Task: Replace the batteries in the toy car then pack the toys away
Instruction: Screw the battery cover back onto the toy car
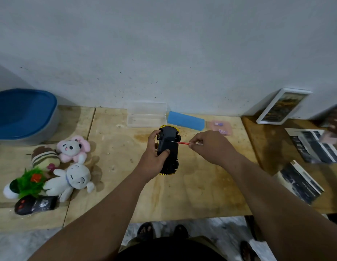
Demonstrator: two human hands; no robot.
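Battery-cover step: car belly-up, gripped by left hand; screwdriver pinched in right hand, tip entering from 3 o'clock; next, seating tip squarely in screw.

— What have we got in our hands?
— Our left hand grips the upturned toy car above the desk; our right hand pinches a small red screwdriver, tip at its underside.
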